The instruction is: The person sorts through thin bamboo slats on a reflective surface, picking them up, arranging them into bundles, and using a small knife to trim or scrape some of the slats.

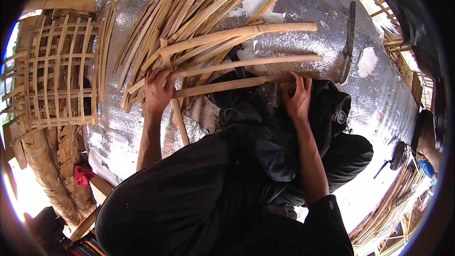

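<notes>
My left hand point(159, 89) is closed around the left ends of two split bamboo strips. The upper strip point(251, 63) reaches out to the right, its far end free. Below it, the lower strip point(232, 85) runs across to my right hand point(297, 96), whose curled fingers grip it near its right end. Both strips lie over my lap, above a dark cloth point(258, 123). Just beyond them, a thicker curved bamboo piece point(237, 33) rests on a pile of bamboo strips point(189, 9). My palms are hidden, so the exact hold does not show.
Shiny silver sheeting point(308, 4) covers the ground. A long dark blade point(350, 38) lies at the right. A woven bamboo lattice point(59, 66) stands at the left, above a woven bamboo roll point(54, 175). More thin strips point(393, 213) lie at the lower right.
</notes>
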Demonstrator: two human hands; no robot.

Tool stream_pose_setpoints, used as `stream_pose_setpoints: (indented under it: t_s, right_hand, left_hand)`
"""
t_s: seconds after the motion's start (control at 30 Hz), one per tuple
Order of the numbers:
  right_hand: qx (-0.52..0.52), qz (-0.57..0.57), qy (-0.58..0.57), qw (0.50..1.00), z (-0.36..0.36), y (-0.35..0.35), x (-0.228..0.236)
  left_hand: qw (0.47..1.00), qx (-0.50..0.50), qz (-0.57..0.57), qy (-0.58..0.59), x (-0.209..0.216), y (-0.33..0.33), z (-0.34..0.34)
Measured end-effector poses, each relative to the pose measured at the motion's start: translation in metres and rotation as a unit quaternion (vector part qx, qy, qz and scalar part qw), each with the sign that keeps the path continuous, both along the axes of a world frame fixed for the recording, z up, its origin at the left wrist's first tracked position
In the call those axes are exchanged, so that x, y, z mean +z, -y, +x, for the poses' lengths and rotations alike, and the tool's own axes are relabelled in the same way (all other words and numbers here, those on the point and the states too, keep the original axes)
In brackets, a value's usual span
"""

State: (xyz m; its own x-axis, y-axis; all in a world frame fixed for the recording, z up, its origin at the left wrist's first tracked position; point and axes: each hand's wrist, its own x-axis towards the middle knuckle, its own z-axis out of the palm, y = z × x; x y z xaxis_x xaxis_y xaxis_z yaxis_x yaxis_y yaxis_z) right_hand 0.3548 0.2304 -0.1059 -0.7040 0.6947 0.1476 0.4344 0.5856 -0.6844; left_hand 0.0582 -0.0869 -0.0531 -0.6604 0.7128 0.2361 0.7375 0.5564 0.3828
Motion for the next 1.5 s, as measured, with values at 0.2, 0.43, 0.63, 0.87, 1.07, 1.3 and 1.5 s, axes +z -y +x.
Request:
stream_pose_setpoints:
  t_s: [0.2,0.43,0.63,0.87,1.07,1.3,1.5]
  right_hand:
    - [0.004,0.001,0.001,1.0,-0.002,0.0,0.004]
    - [-0.009,-0.014,0.005,1.0,0.0,0.0,0.002]
    - [-0.002,-0.007,0.01,1.0,0.001,-0.001,0.002]
    - [-0.012,-0.007,0.004,1.0,-0.002,0.001,0.001]
    - [0.002,-0.004,-0.008,1.0,-0.002,0.0,0.005]
    - [0.019,0.027,-0.016,0.999,-0.003,-0.001,0.001]
    - [0.01,0.01,0.003,1.0,-0.004,0.0,0.004]
  left_hand:
    - [0.998,0.03,0.041,-0.023,-0.005,-0.013,0.0]
    - [0.999,-0.034,0.023,-0.029,0.01,-0.009,0.018]
    - [0.999,-0.008,-0.007,-0.048,-0.004,-0.009,0.013]
    - [0.998,0.007,0.013,-0.057,-0.002,-0.019,0.018]
    - [0.996,0.035,0.009,-0.079,-0.004,-0.022,0.028]
    - [0.998,0.042,0.029,-0.045,0.006,-0.02,0.025]
    - [0.984,0.156,0.073,-0.035,0.018,-0.001,-0.018]
